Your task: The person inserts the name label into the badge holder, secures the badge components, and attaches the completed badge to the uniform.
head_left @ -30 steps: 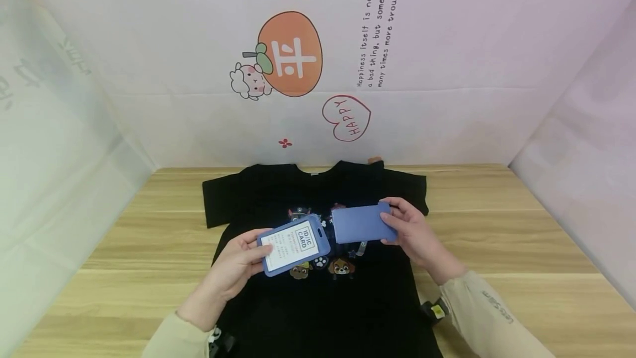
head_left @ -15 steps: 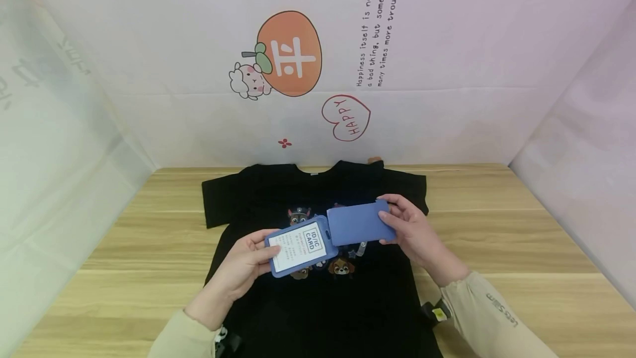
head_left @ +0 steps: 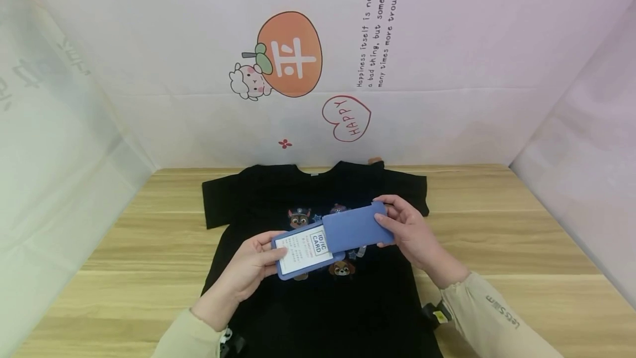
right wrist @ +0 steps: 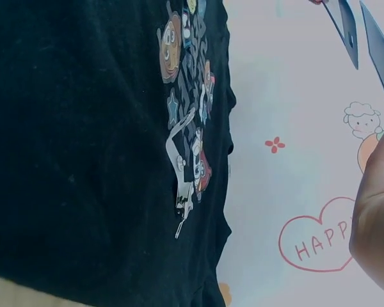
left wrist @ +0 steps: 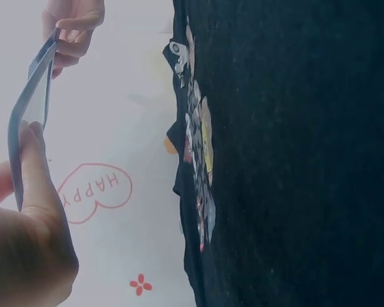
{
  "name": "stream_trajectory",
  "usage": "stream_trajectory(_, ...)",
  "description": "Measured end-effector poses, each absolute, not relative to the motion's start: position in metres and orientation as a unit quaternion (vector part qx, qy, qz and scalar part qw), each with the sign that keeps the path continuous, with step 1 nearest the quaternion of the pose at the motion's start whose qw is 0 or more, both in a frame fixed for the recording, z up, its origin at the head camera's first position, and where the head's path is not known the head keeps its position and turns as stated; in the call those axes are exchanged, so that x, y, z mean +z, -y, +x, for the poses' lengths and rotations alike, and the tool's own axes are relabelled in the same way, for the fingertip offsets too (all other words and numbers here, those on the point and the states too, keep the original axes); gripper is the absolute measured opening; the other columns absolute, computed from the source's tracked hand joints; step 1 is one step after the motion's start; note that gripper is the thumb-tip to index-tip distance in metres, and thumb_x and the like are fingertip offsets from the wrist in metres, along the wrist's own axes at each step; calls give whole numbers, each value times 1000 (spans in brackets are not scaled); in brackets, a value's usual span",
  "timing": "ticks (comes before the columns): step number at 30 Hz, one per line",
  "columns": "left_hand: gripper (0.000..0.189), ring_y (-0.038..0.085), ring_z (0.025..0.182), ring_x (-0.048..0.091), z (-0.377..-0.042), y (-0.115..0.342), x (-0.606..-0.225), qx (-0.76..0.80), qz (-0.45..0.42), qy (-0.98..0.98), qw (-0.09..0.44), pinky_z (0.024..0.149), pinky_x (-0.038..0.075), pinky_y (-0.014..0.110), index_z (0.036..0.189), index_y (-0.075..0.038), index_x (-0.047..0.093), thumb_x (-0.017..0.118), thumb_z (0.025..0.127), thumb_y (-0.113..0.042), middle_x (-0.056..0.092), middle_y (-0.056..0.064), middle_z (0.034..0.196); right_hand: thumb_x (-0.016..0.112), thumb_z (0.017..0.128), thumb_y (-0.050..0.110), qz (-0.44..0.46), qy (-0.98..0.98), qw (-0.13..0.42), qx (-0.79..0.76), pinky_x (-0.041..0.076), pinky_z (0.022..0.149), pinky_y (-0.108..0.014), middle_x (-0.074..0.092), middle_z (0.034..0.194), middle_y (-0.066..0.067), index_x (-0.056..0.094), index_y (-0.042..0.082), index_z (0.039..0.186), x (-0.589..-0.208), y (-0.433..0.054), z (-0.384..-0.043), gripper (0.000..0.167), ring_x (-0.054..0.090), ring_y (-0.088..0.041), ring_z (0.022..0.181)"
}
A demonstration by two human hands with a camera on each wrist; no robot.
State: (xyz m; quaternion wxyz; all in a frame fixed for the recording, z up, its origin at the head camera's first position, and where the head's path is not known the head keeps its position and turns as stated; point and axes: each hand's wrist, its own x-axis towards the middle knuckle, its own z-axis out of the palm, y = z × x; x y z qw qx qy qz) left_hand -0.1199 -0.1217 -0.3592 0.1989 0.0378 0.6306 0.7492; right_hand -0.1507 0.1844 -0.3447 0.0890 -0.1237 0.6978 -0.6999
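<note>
My left hand (head_left: 250, 267) pinches a blue badge holder (head_left: 325, 263) by its near end, thumb on the white "ID/IC CARD" insert (head_left: 300, 253). My right hand (head_left: 411, 231) grips a plain blue badge cover (head_left: 355, 229) at its far right end, thumb on top. In the head view the cover overlaps the slotted end of the holder, hiding the slot. A gap shows between the cover (right wrist: 379, 54) and the holder (right wrist: 347, 29) in the right wrist view. Both pieces are held above a black T-shirt (head_left: 318, 308). A badge strap clip (right wrist: 179, 163) lies on its print.
The T-shirt is spread over a wood-grain table (head_left: 497, 236), with cartoon dog faces (head_left: 342, 268) on its front. A printed white cloth (head_left: 437, 70) stands behind the table, and pale cloth walls rise on both sides. A small orange item (head_left: 375, 159) shows behind the shirt's shoulder.
My left hand has moved right with the badge holder, and its slotted end has passed under the cover. My right hand has shifted slightly left with the cover.
</note>
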Motion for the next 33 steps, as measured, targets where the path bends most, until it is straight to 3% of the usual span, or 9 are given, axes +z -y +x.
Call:
stream_trajectory(8,45,13,92,68,-120,119,-360,751,37,-629,198,80,56,28,135,12,36,52,94,-2,68,11,112,48,99,12,-116,-724,89,-674,57,64,-27,57,107,1,35,-6,128,-344,-185,-148,37,57,-19,94)
stream_trajectory(19,45,13,92,68,-120,117,-359,753,40,-626,199,79,56,28,134,12,37,53,94,-2,69,11,111,49,99,12,-120,-728,73,-671,56,60,-26,60,100,8,39,-4,124,-348,-188,-148,32,58,-16,89)
stream_trajectory(33,45,13,93,68,-120,116,-360,753,38,-626,199,81,56,30,134,11,38,53,94,-3,69,10,112,50,97,9,-116,-737,62,-663,56,59,-25,59,94,7,41,-4,123,-352,-188,-150,30,60,-11,85)
